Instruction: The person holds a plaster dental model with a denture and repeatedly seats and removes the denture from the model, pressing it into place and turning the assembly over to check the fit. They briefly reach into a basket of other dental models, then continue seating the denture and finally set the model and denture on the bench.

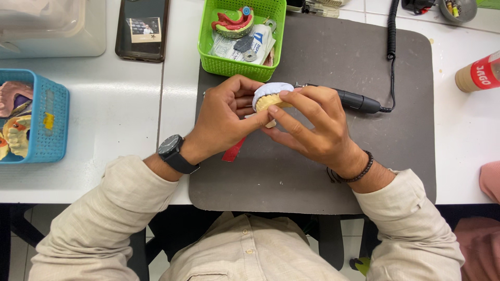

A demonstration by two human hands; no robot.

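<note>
Both my hands hold one small dental cast (271, 97), a yellowish plaster jaw model with a pale blue-white tray on top, just above a dark grey mat (323, 171). My left hand (225, 115), with a black wristwatch, cups the cast from the left. My right hand (312, 125), with a dark bead bracelet, pinches it from the right with thumb and fingers. A black rotary handpiece (354, 100) lies on the mat behind my right hand, its coiled cord (391, 31) running to the back. A red flat tool (234, 150) pokes out under my left hand.
A green basket (229, 65) with a red-and-green dental model and small packets stands at the back centre. A blue basket (52, 125) with more casts is at the left. A dark phone (141, 30) lies at the back left, and a tan cylinder with a red label (478, 75) at the right.
</note>
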